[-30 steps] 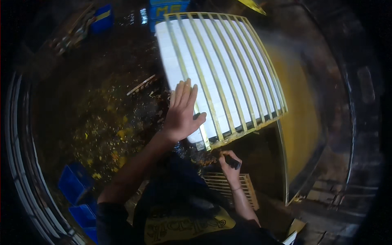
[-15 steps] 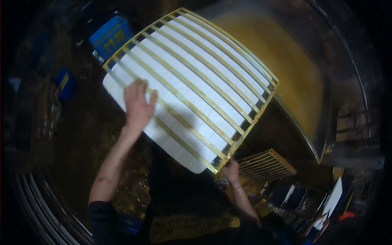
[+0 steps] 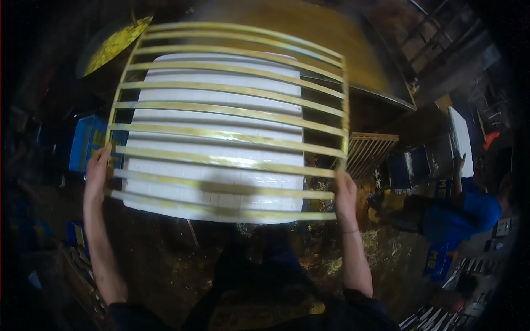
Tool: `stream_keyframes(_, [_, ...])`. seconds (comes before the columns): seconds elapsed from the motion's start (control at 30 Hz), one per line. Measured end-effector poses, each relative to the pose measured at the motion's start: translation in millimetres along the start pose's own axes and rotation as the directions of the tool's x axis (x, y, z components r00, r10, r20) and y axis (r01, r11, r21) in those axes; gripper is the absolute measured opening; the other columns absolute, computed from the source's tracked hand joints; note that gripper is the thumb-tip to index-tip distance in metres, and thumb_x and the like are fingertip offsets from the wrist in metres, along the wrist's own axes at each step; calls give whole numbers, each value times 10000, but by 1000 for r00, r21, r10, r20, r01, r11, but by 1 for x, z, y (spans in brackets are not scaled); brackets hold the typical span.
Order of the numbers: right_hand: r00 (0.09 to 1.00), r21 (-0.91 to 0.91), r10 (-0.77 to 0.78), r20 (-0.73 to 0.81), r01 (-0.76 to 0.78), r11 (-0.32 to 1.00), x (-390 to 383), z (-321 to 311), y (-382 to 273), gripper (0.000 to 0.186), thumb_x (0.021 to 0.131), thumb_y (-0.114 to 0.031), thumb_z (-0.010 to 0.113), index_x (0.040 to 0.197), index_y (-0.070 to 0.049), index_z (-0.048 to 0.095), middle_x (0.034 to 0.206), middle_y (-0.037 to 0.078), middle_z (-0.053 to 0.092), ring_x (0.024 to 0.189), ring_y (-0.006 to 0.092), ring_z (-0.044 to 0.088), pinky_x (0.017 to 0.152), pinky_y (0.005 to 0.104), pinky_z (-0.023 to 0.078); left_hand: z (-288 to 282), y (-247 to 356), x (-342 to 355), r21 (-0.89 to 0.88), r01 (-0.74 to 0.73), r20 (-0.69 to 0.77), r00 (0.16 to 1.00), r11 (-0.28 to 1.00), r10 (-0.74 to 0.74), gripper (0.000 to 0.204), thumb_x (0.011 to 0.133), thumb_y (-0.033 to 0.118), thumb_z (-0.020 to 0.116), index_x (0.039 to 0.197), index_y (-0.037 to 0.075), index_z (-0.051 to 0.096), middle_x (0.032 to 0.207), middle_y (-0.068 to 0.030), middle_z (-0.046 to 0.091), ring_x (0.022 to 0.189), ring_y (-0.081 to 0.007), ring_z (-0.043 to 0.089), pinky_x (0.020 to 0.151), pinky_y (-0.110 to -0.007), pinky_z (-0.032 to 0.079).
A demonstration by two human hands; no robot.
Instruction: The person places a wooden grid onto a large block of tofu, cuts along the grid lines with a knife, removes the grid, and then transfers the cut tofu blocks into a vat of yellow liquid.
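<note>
A yellowish slatted rack point(image 3: 243, 162) is held up before me, spread wide across the view. My left hand point(image 3: 98, 168) is closed on its near left edge, and my right hand point(image 3: 346, 196) grips the near right side. Against the slats, on the far side from me, is a white slab point(image 3: 210, 122) with rounded corners and a pattern of small squares. The slab shows through the gaps and is narrower than the rack. Whether the two are fastened together I cannot tell.
Beyond the rack stands a large metal-edged vat point(image 3: 381, 91) with brownish-yellow contents. A blue bin point(image 3: 81, 144) is at left, and a smaller slatted rack point(image 3: 372, 149) at right. Farther right, a person in a blue top point(image 3: 475, 212) holds a white panel point(image 3: 459, 138).
The rack and slab have turned from slanting to nearly level across the view. My left hand has gone from the slab's face to the rack's left edge; the co-worker has come more into view.
</note>
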State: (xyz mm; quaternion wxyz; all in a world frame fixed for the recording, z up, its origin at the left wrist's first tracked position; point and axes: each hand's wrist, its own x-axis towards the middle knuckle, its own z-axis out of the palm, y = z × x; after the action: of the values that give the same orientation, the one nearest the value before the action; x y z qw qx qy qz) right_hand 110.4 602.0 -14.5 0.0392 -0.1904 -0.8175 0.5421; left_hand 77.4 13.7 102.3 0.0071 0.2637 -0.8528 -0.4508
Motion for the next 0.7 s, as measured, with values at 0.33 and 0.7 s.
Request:
stream_keyframes(0.33, [999, -297, 28, -25, -34, 954, -45, -93, 86, 684, 936, -451, 575, 1388, 46, 447, 1305, 252, 555, 1227, 314, 532, 1020, 357, 403, 167, 187, -263, -487, 190, 589, 792, 853, 159, 331, 962, 143, 551, 1238, -39, 540, 983, -153, 677, 759, -190, 684, 684, -320, 597])
stream_keyframes(0.7, [983, 60, 183, -28, -181, 982, -2, -30, 207, 336, 759, 55, 512, 1079, -32, 566, 901, 69, 588, 832, 153, 551, 743, 300, 458, 486, -5, -350, -52, -536, 589, 665, 843, 459, 604, 874, 187, 638, 1381, -13, 379, 1209, -267, 570, 1041, -432, 596, 885, -481, 489])
